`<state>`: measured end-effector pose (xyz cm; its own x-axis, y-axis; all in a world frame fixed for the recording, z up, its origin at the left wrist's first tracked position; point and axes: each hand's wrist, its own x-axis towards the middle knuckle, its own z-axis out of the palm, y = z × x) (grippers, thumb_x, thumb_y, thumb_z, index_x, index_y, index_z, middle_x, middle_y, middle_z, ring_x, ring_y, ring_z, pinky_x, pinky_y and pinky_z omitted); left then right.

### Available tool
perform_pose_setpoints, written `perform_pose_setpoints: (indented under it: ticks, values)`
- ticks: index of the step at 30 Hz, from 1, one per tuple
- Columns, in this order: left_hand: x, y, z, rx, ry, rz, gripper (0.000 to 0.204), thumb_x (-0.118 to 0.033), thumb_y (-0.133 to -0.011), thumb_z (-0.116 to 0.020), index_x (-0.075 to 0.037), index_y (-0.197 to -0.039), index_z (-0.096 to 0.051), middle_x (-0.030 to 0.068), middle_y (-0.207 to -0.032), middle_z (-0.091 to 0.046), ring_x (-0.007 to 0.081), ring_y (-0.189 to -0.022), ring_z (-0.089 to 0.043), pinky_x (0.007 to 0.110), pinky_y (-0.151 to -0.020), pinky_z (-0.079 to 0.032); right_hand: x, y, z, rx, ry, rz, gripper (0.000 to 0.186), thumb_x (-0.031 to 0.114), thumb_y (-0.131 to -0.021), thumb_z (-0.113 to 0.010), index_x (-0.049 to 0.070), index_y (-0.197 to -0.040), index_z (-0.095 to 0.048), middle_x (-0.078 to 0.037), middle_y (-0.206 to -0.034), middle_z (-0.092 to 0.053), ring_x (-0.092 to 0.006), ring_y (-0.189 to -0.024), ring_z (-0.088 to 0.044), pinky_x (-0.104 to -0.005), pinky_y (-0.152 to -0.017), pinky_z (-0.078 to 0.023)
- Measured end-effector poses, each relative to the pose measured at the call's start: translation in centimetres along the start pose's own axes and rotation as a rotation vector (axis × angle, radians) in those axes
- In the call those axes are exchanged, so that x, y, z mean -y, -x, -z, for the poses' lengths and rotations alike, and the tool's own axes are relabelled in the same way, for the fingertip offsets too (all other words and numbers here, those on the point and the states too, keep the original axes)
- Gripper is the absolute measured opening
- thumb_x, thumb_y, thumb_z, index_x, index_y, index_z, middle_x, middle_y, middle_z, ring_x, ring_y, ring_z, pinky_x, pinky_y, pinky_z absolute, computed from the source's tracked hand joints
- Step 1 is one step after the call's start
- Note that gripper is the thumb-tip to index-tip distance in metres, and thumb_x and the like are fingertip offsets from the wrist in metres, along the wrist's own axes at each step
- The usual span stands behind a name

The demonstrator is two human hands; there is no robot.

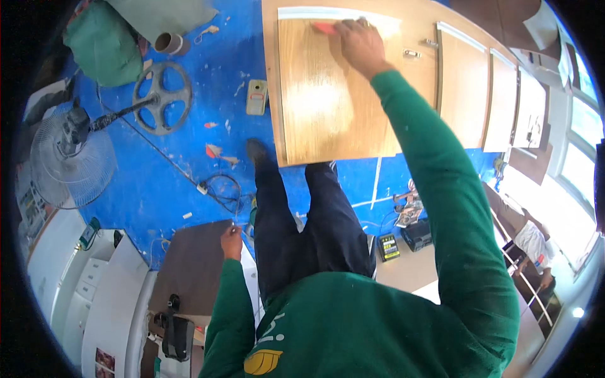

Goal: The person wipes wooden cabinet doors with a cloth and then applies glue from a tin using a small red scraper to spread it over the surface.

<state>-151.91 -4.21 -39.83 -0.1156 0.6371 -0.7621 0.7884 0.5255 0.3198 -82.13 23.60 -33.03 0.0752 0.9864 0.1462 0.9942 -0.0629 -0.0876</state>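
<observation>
My right hand [363, 45] presses a folded piece of red sandpaper [325, 28] flat against a wooden panel [315, 123], close to its far edge. The panel has a glossy, light-brown face and a pale strip along its far end. It lies on a larger wooden board or bench. Down at my left side, my left hand [231, 243] hangs with its fingers curled, over a dark brown board [192, 271]. Whatever may be pinched in those fingertips is too small to name.
More wooden panels [463, 82] with metal hinges [413, 53] continue right. On the blue floor, left, stand a pedestal fan [72, 154] and a spoked wheel-shaped base [162, 97]; a cable [151, 148] runs there. A yellow-black box [389, 247] stands behind me; another person [534, 249] is far right.
</observation>
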Motion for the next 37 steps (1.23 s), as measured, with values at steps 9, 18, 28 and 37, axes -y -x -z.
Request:
perform_pose_setpoints:
  ticks: [9,18,28,37]
  values:
    - [-1.8,-0.3,-1.9,0.02,0.079,0.019,0.031,-0.027,-0.098,-0.078,0.002,-0.108,-0.083,0.0165,-0.092,-0.08,0.0251,-0.085,-0.074,0.043,-0.08,-0.054,10.1,21.0,4.9,0.239,0.074,0.009,0.04,0.016,-0.095,-0.066,0.008,-0.134,-0.068,-0.01,-0.131,-0.065,-0.03,-0.122,-0.066,-0.0491,-0.095,-0.053]
    - [-6.5,-2.8,-0.2,0.062,0.021,-0.012,0.03,-0.024,-0.1,-0.077,0.002,-0.114,-0.083,0.0153,-0.107,-0.084,0.0246,-0.098,-0.075,0.04,-0.09,-0.057,12.7,25.7,9.9,0.305,-0.086,-0.13,0.036,0.011,-0.091,-0.065,0.007,-0.126,-0.071,-0.007,-0.115,-0.067,-0.0292,-0.111,-0.067,-0.0503,-0.095,-0.05]
    - [-1.8,-2.1,-1.3,-0.026,-0.117,0.044,0.041,-0.033,-0.084,-0.093,0.002,-0.1,-0.08,0.0229,-0.108,-0.082,0.0359,-0.099,-0.079,0.047,-0.091,-0.059,13.8,25.8,7.8,0.47,-0.141,-0.004,0.047,0.008,-0.088,-0.066,0.007,-0.135,-0.069,-0.009,-0.136,-0.071,-0.0314,-0.131,-0.066,-0.0527,-0.099,-0.053]
    - [-5.4,-1.5,1.1,0.233,0.028,0.201,0.13,-0.023,-0.082,-0.095,-0.004,-0.178,-0.009,0.0263,-0.173,-0.042,0.0514,-0.16,-0.037,0.049,-0.135,-0.029,-2.6,7.5,4.8,0.044,0.044,-0.066,0.044,0.004,-0.092,-0.068,0.017,-0.133,-0.077,-0.007,-0.136,-0.076,-0.0314,-0.125,-0.069,-0.0527,-0.103,-0.054]
